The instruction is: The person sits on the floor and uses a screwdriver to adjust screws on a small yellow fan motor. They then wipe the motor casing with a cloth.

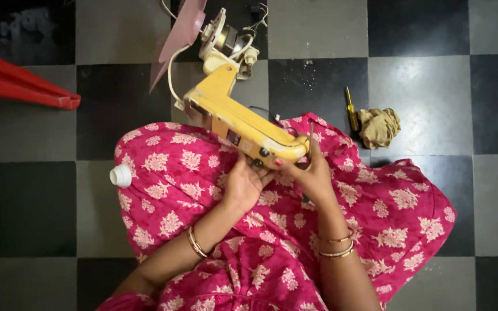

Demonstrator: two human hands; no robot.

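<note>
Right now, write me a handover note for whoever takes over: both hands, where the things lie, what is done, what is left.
Left hand: open, palm propping the underside of the yellow fan body resting across the lap.
Right hand: gripping the body's rounded near end, with a thin dark tool, apparently a screwdriver, held along it.
Motor at the far end is bare, wires loose; pink blade beside it.
On the floor: yellow-handled screwdriver and crumpled cloth to the right, white cap to the left.
Done: motor exposed.
Left: cannot tell from this view.
</note>
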